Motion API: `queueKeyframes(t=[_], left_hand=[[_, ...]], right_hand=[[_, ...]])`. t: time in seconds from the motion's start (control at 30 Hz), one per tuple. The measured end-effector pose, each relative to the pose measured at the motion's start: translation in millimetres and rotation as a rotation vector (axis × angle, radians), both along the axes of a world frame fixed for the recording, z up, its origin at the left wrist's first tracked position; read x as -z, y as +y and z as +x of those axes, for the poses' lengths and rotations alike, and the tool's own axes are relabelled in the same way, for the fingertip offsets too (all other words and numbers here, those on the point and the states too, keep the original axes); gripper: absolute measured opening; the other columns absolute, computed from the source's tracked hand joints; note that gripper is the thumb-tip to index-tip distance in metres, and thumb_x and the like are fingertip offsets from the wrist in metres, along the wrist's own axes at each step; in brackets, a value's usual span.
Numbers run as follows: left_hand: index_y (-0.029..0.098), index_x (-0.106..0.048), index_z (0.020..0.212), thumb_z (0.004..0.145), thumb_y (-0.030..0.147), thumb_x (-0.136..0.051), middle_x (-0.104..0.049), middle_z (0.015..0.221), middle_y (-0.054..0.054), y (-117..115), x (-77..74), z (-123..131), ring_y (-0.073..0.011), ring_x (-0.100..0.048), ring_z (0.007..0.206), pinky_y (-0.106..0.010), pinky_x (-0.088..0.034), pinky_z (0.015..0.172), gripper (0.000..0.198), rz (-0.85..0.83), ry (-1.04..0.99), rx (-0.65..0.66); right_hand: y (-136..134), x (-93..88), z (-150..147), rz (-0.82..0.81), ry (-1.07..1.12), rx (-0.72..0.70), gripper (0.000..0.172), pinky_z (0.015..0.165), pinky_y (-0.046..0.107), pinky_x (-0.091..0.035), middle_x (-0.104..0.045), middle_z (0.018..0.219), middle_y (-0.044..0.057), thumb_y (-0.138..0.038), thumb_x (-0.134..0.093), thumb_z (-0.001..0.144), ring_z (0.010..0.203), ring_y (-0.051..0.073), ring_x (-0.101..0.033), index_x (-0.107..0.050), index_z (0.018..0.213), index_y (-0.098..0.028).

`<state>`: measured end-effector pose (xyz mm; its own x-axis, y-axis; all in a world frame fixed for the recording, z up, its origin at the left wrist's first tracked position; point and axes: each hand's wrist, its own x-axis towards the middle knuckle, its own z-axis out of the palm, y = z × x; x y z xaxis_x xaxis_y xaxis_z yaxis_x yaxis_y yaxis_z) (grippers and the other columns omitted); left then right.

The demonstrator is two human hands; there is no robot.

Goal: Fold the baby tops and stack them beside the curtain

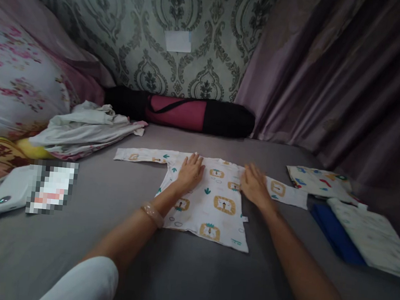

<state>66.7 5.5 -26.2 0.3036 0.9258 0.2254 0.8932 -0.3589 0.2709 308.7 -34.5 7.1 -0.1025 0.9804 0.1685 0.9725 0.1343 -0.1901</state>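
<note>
A small white long-sleeved shirt [205, 212] printed with lion faces and green leaves lies spread face up on the grey sheet. Both sleeves stretch out sideways. My left hand [191, 170] rests flat on its upper left part, fingers stretched out and pointing away from me. At the right shoulder, where the sleeve begins, my right hand [253, 183] touches the cloth. Its fingers are slightly blurred, but they look extended with nothing gripped. A bracelet [152, 214] circles my left wrist.
Folded clothes [324, 183] and a white garment on blue cloth [340, 234] lie to the right. At the left are a crumpled pale garment [89, 125], a floral pillow [20, 71] and a white device with a cable [12, 193]. A black-and-red bag [178, 112] lies along the wall.
</note>
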Motion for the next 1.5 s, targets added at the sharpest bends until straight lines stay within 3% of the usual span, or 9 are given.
queueKeyframes(t=[0.07,0.13,0.33,0.5,0.63,0.83,1.07,1.23,1.5], left_hand=[[0.009,-0.040,0.146,0.100,0.037,-0.029,-0.038,0.153,-0.019,2.6,6.6,-10.6,-0.0306,-0.025,0.147,-0.051,-0.019,0.119,0.055,0.039,0.049,-0.095],[0.007,-0.038,0.148,0.100,0.041,-0.029,-0.037,0.153,-0.021,3.2,14.1,-19.1,-0.0333,-0.026,0.146,-0.053,-0.021,0.118,0.060,-0.007,0.106,-0.134],[0.005,-0.033,0.151,0.101,0.047,-0.022,-0.031,0.157,-0.019,0.1,20.8,-20.9,-0.0327,-0.026,0.146,-0.047,-0.020,0.119,0.066,-0.093,0.225,-0.203],[0.005,-0.031,0.152,0.101,0.045,-0.023,-0.032,0.156,-0.020,1.3,14.4,-20.2,-0.0329,-0.027,0.146,-0.048,-0.020,0.118,0.065,-0.087,0.236,-0.189],[0.005,-0.032,0.150,0.101,0.044,-0.023,-0.028,0.158,-0.021,-9.8,6.4,-28.2,-0.0324,-0.023,0.147,-0.050,-0.021,0.117,0.063,-0.134,0.218,-0.079],[0.010,-0.035,0.150,0.102,0.049,-0.022,-0.026,0.159,-0.018,-46.0,10.0,-34.6,-0.0287,-0.020,0.149,-0.049,-0.019,0.119,0.063,-0.029,0.239,0.222],[0.008,-0.038,0.147,0.103,0.044,-0.026,-0.033,0.155,-0.021,-52.6,10.9,-33.4,-0.0286,-0.028,0.146,-0.050,-0.022,0.118,0.059,0.011,0.275,0.246],[0.009,-0.036,0.149,0.102,0.049,-0.024,-0.030,0.157,-0.019,-81.9,-0.7,-35.4,-0.0287,-0.024,0.148,-0.049,-0.022,0.119,0.063,0.023,0.279,0.292],[0.009,-0.032,0.152,0.102,0.051,-0.024,-0.025,0.159,-0.018,-104.0,5.3,-35.6,-0.0292,-0.021,0.148,-0.049,-0.023,0.119,0.065,-0.032,0.325,0.289]], right_hand=[[8.4,9.1,-21.7,-0.026,0.017,0.015,0.050,0.117,0.051,-0.024,-0.035,0.153,0.022,-0.032,-0.030,0.103,0.144,0.031,-0.029,-0.041,0.145,-0.006],[16.6,19.6,-43.6,-0.058,0.023,0.000,0.057,0.119,0.049,-0.016,-0.028,0.158,0.020,-0.036,-0.025,0.103,0.148,0.030,-0.021,-0.034,0.149,-0.005],[26.9,44.7,-67.8,-0.129,-0.042,0.039,0.065,0.120,0.049,-0.012,-0.019,0.162,0.016,-0.043,-0.021,0.101,0.149,0.027,-0.015,-0.026,0.153,-0.006],[28.1,41.6,-64.2,-0.177,-0.044,0.045,0.065,0.120,0.049,-0.011,-0.017,0.162,0.014,-0.043,-0.019,0.101,0.150,0.026,-0.013,-0.025,0.154,-0.006],[15.6,31.8,-60.1,-0.165,-0.004,-0.020,0.064,0.120,0.050,-0.010,-0.016,0.163,0.014,-0.043,-0.016,0.101,0.150,0.025,-0.011,-0.025,0.155,-0.008],[-18.7,33.7,-57.9,-0.150,-0.017,-0.335,0.057,0.121,0.050,-0.009,-0.018,0.163,0.007,-0.040,-0.022,0.101,0.150,0.023,-0.012,-0.033,0.153,-0.019],[-23.4,33.8,-61.0,-0.159,-0.031,-0.357,0.055,0.120,0.054,-0.014,-0.021,0.162,0.007,-0.037,-0.023,0.101,0.149,0.025,-0.016,-0.037,0.151,-0.020],[-48.3,27.6,-58.5,-0.098,-0.015,-0.439,0.054,0.121,0.054,-0.010,-0.023,0.161,0.008,-0.037,-0.027,0.101,0.150,0.024,-0.016,-0.035,0.152,-0.021],[-69.6,32.2,-61.0,-0.083,-0.060,-0.495,0.053,0.120,0.055,-0.016,-0.027,0.159,0.011,-0.033,-0.029,0.101,0.148,0.027,-0.022,-0.037,0.151,-0.018]])
